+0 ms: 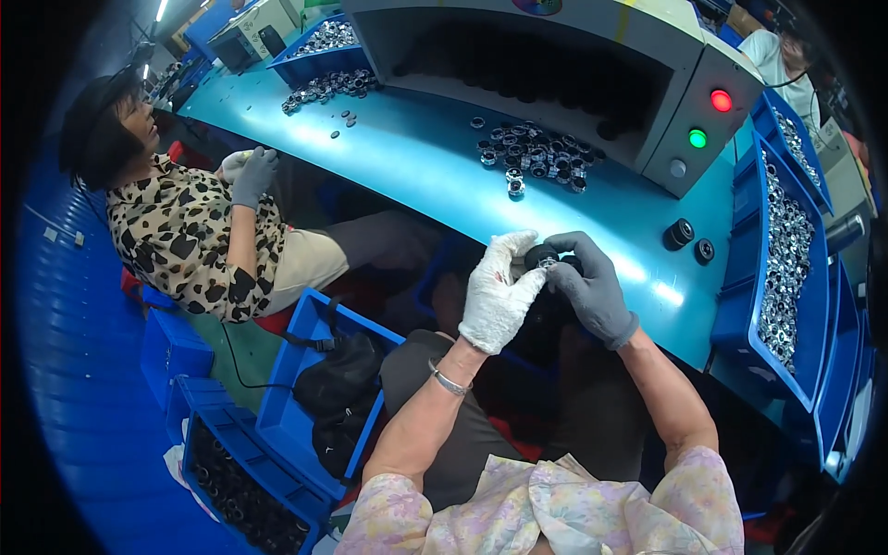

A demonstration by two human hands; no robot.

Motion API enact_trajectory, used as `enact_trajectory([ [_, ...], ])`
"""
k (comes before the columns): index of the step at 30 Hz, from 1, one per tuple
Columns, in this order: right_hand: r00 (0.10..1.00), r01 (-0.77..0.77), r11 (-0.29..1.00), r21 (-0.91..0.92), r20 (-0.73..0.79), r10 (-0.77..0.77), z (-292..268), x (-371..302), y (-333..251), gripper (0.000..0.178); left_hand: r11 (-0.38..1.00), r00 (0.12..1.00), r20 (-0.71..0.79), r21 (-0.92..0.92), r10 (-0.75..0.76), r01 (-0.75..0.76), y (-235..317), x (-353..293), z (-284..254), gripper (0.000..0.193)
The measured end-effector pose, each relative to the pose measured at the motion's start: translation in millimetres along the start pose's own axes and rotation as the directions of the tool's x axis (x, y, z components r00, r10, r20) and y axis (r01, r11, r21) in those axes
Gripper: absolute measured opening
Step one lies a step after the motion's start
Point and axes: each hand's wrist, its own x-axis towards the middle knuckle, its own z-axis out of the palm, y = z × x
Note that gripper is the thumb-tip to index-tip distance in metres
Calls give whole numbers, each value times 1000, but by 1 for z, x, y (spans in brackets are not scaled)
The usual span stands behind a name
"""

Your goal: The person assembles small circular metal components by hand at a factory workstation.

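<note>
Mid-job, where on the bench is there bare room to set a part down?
Bare turquoise bench lies past the right hand, between the metal heap and two black round parts. Another free stretch runs left from that heap to the small loose discs. Crowded: the heap and the blue bin at right.

- left hand (500, 294) (white glove) + right hand (595, 291) (grey glove), black round part (541, 253) in grip, near table (416, 153) edge
- shiny parts pile (546, 155), far middle
- two black cylinders (680, 234), right
- blue bin (738, 314), full, far right
- machine (686, 139), far, red/green lights lit
- seated co-worker (180, 231), left
</note>
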Motion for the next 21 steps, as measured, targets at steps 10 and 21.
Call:
enact_trajectory([
  [10, 919, 367, 846, -386, 9, -394, 0, -3, -15, 25, 990, 999, -1, 136, -46, 46, 0, -8, 8, 31],
  [21, 889, 431, 845, -317, -10, -457, 7, 0, -19, 23, 835, 943, -31, 476, 330, -277, 13, -12, 24, 26],
])
